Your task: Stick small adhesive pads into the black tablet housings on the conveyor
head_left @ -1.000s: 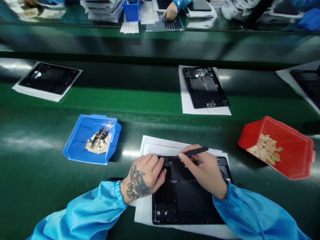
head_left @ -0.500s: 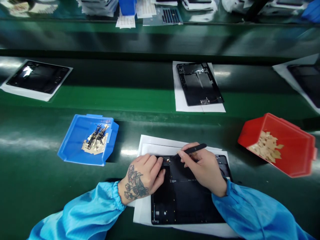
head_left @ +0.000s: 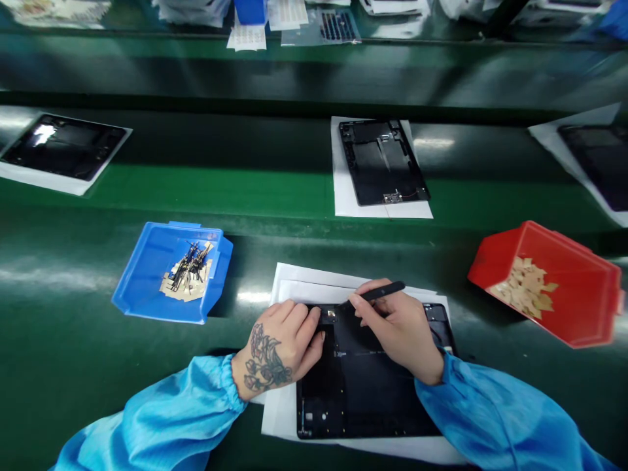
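Observation:
A black tablet housing [head_left: 377,399] lies on white sheets [head_left: 282,418] in front of me. My right hand [head_left: 395,324] is closed around black tweezers [head_left: 383,291], which slant down to the left over the housing's upper part. Close by their tip is a small bright part [head_left: 331,315] in the housing's upper left area. My left hand [head_left: 284,343] rests on that same corner with its fingers curled and thumb close to the index finger. Whatever its fingertips pinch, if anything, is hidden.
A blue bin [head_left: 152,271] at left contains thin dark pieces and beige scraps. At right, a red bin [head_left: 583,294] contains beige pieces. Beyond them, tablet housings [head_left: 385,163] lie on paper along a green belt [head_left: 235,190]. A shelf with papers [head_left: 248,38] runs across the back.
The housings on the belt have shifted slightly left. The tweezers' tip has drawn back a little from the small bright part, which now shows more clearly. My left hand looks still.

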Tool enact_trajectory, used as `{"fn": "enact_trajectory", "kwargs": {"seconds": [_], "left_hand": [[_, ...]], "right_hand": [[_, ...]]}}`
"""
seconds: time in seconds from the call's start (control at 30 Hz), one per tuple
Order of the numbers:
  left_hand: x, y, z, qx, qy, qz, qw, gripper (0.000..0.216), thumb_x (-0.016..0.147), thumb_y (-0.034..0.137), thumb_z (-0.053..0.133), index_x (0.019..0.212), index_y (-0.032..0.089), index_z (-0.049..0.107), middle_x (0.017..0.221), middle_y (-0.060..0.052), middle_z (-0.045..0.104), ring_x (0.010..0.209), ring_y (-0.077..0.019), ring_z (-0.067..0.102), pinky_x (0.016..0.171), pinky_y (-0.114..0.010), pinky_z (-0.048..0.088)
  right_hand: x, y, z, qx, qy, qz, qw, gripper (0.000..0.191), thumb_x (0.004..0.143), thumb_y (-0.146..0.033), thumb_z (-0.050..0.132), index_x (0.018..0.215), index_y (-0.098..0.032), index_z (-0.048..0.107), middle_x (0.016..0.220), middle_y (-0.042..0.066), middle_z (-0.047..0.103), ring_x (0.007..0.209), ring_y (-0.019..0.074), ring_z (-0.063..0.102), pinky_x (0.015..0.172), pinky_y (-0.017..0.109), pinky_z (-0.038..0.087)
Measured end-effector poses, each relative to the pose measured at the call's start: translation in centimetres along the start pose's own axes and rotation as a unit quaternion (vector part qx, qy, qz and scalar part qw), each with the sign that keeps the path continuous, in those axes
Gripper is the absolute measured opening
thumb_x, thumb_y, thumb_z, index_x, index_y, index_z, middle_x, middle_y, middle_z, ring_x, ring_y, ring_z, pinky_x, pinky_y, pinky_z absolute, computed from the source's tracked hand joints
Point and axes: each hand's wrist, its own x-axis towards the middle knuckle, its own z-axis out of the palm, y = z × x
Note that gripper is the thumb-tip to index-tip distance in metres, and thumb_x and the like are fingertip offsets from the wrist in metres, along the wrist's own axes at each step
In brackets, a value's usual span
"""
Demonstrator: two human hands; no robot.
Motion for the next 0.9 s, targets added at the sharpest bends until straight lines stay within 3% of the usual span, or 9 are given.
{"fn": "enact_trajectory", "kwargs": {"seconds": [0.23,0.4,0.6,0.77,0.9], "left_hand": [[0.06,-0.11,-0.12,-0.024,0.004,0.013,1.0,0.033,0.084,0.026,0.053,0.11,0.007,0.061,0.109,-0.014,0.059,0.1,-0.0284,0.051,0.083,-0.043,0.044],[0.35,-0.1,-0.23,-0.041,-0.04,-0.004,0.998,0.039,0.085,0.029,0.05,0.121,0.014,0.057,0.111,-0.013,0.056,0.099,-0.028,0.05,0.082,-0.043,0.042],[0.77,0.67,-0.51,-0.04,-0.059,-0.039,0.997,0.045,0.083,0.03,0.05,0.126,0.019,0.053,0.11,-0.014,0.051,0.099,-0.0291,0.048,0.083,-0.045,0.04],[0.23,0.52,-0.32,-0.055,-0.047,-0.033,0.997,0.043,0.084,0.029,0.051,0.126,0.02,0.054,0.113,-0.013,0.051,0.103,-0.0295,0.046,0.085,-0.046,0.04],[-0.07,0.11,-0.22,-0.076,-0.032,-0.028,0.996,0.037,0.085,0.027,0.051,0.121,0.021,0.057,0.116,-0.013,0.051,0.105,-0.0292,0.046,0.086,-0.045,0.041]], "right_hand": [[-0.14,-0.06,0.03,-0.017,0.002,-0.01,1.0,0.012,0.087,-0.031,0.06,0.085,-0.019,0.061,0.071,0.0,0.065,0.057,0.0165,0.064,0.053,0.026,0.05],[-0.11,-0.15,0.05,-0.029,0.005,-0.032,0.999,0.009,0.087,-0.028,0.059,0.085,-0.019,0.06,0.073,-0.001,0.064,0.057,0.0143,0.063,0.05,0.024,0.049],[-0.67,-0.71,-0.61,-0.063,0.068,-0.1,0.991,0.008,0.089,-0.026,0.059,0.085,-0.02,0.061,0.08,0.002,0.064,0.057,0.0133,0.061,0.056,0.025,0.052],[-0.83,-0.32,-0.26,0.052,0.014,-0.069,0.996,0.011,0.087,-0.031,0.063,0.089,-0.02,0.064,0.087,0.005,0.067,0.072,0.0193,0.066,0.063,0.029,0.057],[-0.51,0.06,0.19,0.13,-0.038,-0.096,0.986,0.005,0.085,-0.024,0.067,0.085,-0.021,0.064,0.087,0.003,0.069,0.083,0.0199,0.066,0.077,0.032,0.055]]}}
